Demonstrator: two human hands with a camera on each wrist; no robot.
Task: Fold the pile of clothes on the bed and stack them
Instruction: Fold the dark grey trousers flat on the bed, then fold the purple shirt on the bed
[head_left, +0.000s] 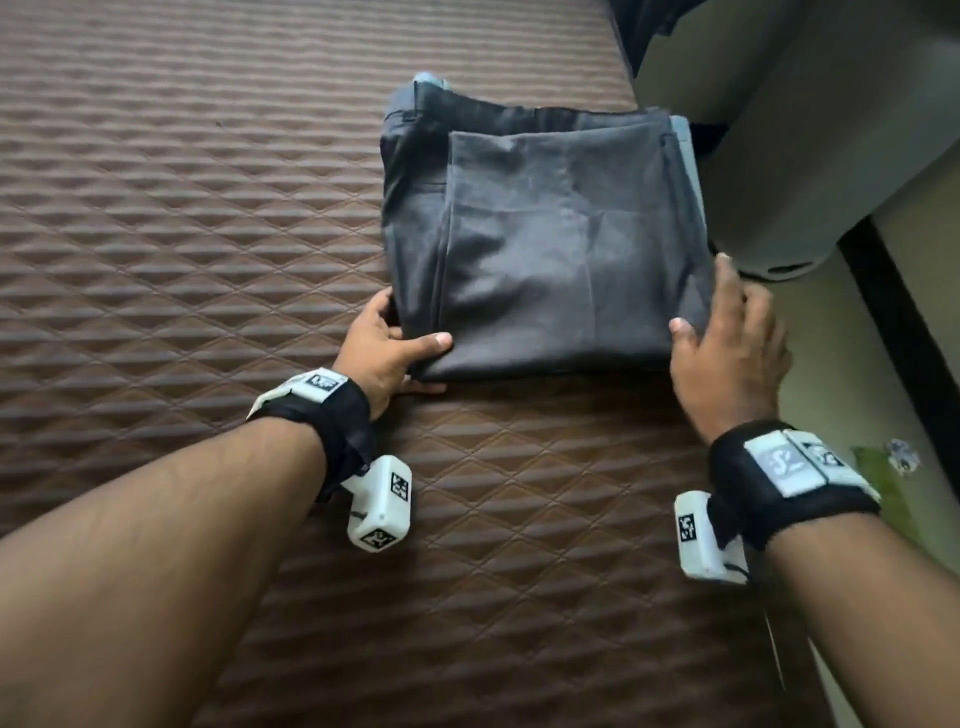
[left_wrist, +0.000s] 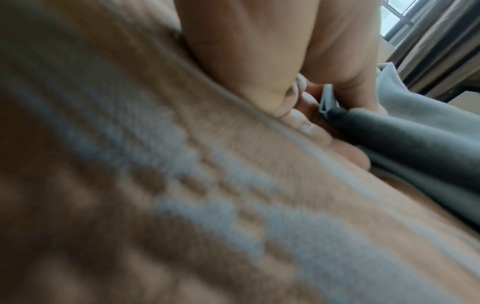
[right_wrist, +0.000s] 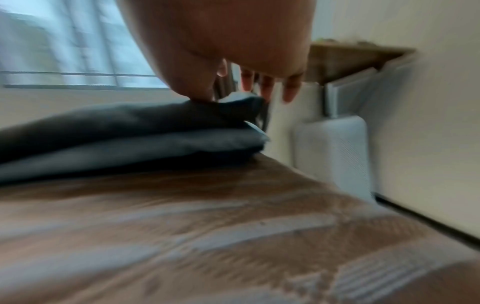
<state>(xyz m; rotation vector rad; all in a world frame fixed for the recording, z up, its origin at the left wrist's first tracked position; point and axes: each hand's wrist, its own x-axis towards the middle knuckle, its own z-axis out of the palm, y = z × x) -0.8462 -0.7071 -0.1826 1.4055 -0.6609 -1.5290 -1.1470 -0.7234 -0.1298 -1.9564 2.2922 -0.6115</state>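
A stack of folded clothes (head_left: 545, 234) lies on the bed close to its right edge, a dark grey garment on top. In the right wrist view the dark top layer (right_wrist: 130, 121) sits over a light grey layer (right_wrist: 130, 150) and a darker one below. My left hand (head_left: 410, 358) grips the stack's near-left corner, thumb on top and fingers under it. The left wrist view shows the same hand (left_wrist: 298, 115) with its fingers curled beneath the dark fold (left_wrist: 389, 139). At the near-right corner is my right hand (head_left: 727, 338), thumb on the fabric. Its fingers (right_wrist: 267, 86) are straight and spread.
A brown quilted cover (head_left: 208, 234) spans the bed, bare to the left and in front of the stack. A pale boxy unit (head_left: 779, 182) stands against the wall just past the bed's right edge. A wooden shelf (right_wrist: 350, 55) and a window (right_wrist: 64, 51) lie beyond.
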